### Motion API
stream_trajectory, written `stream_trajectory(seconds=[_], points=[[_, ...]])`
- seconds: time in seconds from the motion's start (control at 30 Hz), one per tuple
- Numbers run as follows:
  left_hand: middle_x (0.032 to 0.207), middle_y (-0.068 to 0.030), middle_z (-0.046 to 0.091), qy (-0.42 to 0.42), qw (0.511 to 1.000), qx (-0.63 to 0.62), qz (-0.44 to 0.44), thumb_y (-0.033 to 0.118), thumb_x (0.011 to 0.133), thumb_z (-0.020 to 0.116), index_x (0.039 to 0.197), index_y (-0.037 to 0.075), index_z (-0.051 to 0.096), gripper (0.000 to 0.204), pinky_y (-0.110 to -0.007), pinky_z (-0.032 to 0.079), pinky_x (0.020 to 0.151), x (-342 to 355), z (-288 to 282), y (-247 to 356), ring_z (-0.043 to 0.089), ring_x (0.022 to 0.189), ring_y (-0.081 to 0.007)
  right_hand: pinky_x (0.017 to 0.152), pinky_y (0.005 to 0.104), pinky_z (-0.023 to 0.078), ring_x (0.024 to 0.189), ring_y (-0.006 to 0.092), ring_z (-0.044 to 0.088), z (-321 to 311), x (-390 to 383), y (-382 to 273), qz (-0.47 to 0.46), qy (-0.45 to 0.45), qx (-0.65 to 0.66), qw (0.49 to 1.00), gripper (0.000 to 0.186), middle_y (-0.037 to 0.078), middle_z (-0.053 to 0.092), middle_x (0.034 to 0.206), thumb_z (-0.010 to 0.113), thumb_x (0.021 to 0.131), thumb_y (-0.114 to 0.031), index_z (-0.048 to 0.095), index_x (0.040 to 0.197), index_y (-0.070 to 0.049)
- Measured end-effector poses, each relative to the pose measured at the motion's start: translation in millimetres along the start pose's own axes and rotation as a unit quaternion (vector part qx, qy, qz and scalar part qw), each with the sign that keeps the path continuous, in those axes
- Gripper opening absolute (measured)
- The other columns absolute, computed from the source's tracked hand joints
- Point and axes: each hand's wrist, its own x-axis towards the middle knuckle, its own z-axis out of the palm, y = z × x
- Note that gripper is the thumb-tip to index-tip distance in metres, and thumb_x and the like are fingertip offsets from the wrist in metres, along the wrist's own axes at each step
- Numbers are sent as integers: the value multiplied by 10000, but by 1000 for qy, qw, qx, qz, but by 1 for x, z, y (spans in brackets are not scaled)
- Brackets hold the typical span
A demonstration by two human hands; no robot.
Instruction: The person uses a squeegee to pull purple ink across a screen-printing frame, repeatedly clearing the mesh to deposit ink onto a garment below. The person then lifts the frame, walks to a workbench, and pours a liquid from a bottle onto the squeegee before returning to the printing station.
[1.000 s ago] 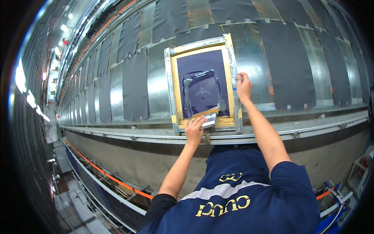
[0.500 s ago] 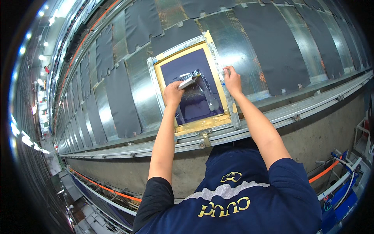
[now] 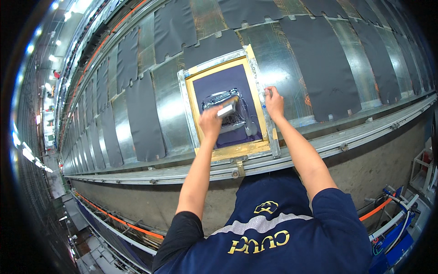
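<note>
1. Location: the metal frame [image 3: 212, 62] lies on the metal bed [image 3: 171, 114], at about 11 o'clock from the torso.
2. Grip, left: the left hand [image 3: 210, 122], at 8 o'clock on the mesh [image 3: 207, 86], is clamped on the squeegee [image 3: 227, 110].
3. Grip, right: the right hand [image 3: 274, 102] is at the frame's 3 o'clock side, its fingers bent. Whether they pinch the rail or merely rest there cannot be told at this angle.
4. Risk, coating: uneven squeegee pressure could leave streaks or thick ridges in the wet paste [image 3: 250, 128], which already lies unevenly from 12 round to 5 o'clock.
5. Risk, position: a sideways push against a loosely steadied frame could shift it, smearing the result.
6. Risk, handling: paste reaching the left fingers could make the handle slippery.
7. Materials: the frame is a dull, stained metal rectangle with a yellow inner border [image 3: 237, 150]; the mesh is dark purple and flat; the paste is glossy and ridged; the squeegee handle is a straight grey bar.
8. Surroundings: matte, dark grey sheets [image 3: 319, 68] with notched ends lie at 2 o'clock, beside shiny bare metal.
</note>
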Motion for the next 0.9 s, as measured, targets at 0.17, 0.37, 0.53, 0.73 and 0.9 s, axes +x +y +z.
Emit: stream_trajectory(seconds=[0.17, 0.37, 0.53, 0.73, 0.9], points=[[1024, 39, 776, -20, 996, 78, 33, 12, 772, 691, 961, 236, 802, 314, -391, 457, 766, 13, 11, 7, 687, 922, -206, 704, 549, 510, 822, 464, 695, 6, 1, 11, -37, 19, 34, 999, 171, 228, 714, 826, 598, 1034, -262, 662, 1109, -123], [1024, 29, 776, -32, 996, 48, 68, 26, 799, 724, 975, 206, 791, 261, -382, 452, 753, -97, -3, 29, 693, 955, -200, 710, 505, 522, 774, 423, 701, 11, 9, 23, -52, 21, 41, 998, 179, 206, 721, 839, 625, 1019, -251, 681, 1081, -92], [1122, 32, 760, -8, 995, -13, 98, 113, 840, 756, 1068, 182, 771, 239, -371, 457, 780, -125, -33, 23, 686, 1003, -194, 726, 458, 528, 799, 350, 720, 17, 21, 14, -143, 86, 36, 985, 184, 192, 739, 886, 633, 1014, -246, 710, 1093, -99], [1353, 2, 682, -41, 997, -39, 44, 6, 691, 738, 1158, 158, 745, 491, -384, 457, 892, -147, -101, -49, 647, 1167, -214, 762, 433, 534, 839, 330, 726, 70, -49, -107, -72, 36, 5, 997, 206, 168, 748, 928, 628, 1020, -273, 714, 1099, -102], [1313, 2, 693, -23, 999, -10, 40, 23, 683, 755, 1152, 155, 746, 488, -403, 468, 920, -170, -177, -216, 640, 1165, -226, 690, 399, 498, 697, 252, 650, 241, -140, -159, -92, 18, 59, 994, 214, 128, 692, 802, 611, 1035, -270, 696, 1104, -86]])
